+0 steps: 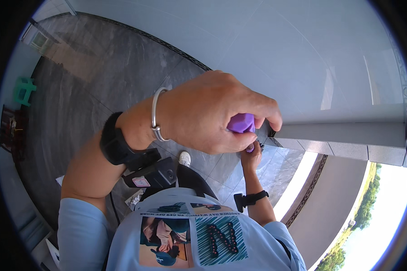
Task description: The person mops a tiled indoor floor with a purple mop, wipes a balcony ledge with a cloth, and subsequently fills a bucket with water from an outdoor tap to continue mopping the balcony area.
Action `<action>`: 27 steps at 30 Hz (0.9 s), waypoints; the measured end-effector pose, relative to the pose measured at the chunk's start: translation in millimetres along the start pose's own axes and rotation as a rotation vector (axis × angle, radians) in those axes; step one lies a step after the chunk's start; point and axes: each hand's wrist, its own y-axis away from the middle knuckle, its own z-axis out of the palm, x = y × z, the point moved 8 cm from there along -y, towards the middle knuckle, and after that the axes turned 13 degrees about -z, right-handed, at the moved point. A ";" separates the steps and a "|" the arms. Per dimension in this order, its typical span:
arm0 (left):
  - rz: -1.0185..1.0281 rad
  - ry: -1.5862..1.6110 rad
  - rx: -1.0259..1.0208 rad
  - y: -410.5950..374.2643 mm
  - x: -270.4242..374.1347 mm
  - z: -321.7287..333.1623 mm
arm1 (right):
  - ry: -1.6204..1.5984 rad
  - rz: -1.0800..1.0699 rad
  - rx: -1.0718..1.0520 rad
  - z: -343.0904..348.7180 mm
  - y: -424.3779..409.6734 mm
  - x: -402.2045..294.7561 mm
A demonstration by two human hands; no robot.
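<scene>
My left hand, large and close to the camera, has a silver bangle at its wrist and curls around a purple plastic object. Most of that object is hidden in the palm, so its kind is unclear. Lower down and farther from the camera, my right hand closes on a small purple thing, of which only a rounded end shows. Dark thin tips stick out beside those fingers; whether they belong to the same thing cannot be told.
A glossy pale tiled wall rises ahead, above a grey tiled floor. Far left are a green plastic stool and dark wooden furniture. A black strapped device appears by my left forearm. Bright outdoors shows at right.
</scene>
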 end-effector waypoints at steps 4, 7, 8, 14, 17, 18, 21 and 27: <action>0.010 -0.210 -0.003 31.4 30.3 -32.2 | -0.576 -0.125 -0.069 71.8 -29.8 -69.4; -0.077 -0.314 0.166 79.7 34.8 -84.1 | -0.237 -0.363 -0.294 102.2 -50.2 -173.2; -0.098 -0.353 0.199 95.3 34.4 -99.5 | -0.194 -0.413 -0.068 98.4 -53.9 -200.2; -0.221 -0.598 0.416 233.0 45.3 -163.0 | -0.415 -0.594 -0.187 188.0 -47.9 -355.6; -0.246 -0.698 0.505 281.7 66.3 -172.7 | -0.504 -0.767 -0.217 215.7 -34.4 -419.9; -0.282 -0.712 0.565 281.0 67.4 -165.4 | -0.528 -0.810 -0.272 220.0 -37.7 -418.7; -0.344 -0.844 0.626 327.0 79.4 -172.9 | -0.648 -0.967 -0.295 246.4 -9.7 -488.0; -0.674 -0.995 0.536 217.7 209.6 -153.6 | -0.796 -1.209 -0.661 151.7 3.7 -527.6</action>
